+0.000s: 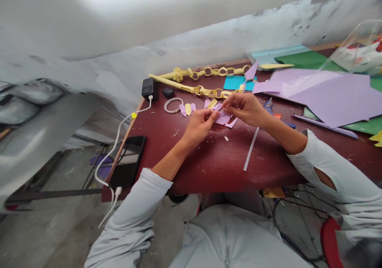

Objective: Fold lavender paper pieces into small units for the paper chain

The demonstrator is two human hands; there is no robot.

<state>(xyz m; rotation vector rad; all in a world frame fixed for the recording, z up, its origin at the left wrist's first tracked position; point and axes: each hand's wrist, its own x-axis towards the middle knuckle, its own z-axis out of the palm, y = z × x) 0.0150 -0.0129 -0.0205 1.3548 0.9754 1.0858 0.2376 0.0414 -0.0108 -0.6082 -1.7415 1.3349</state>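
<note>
My left hand (200, 125) and my right hand (245, 108) meet over the middle of the table, both pinching a small purple paper piece (221, 114) between their fingertips. More purple paper pieces (231, 123) lie under and around the fingers. To the left, a small row of purple and yellow paper strips (188, 109) rests beside a roll of white tape (174, 105). Behind the hands run yellow paper chains (205, 92) with rolled yellow paper sticks at their left ends. A thin white strip (251, 148) lies below my right hand.
A black phone (127, 160) and a black power bank (149, 88) with a white cable line the left edge of the red table (193, 172). Large purple sheets (331, 93) and green sheets cover the right side. A clear plastic box (361, 49) stands at the far right.
</note>
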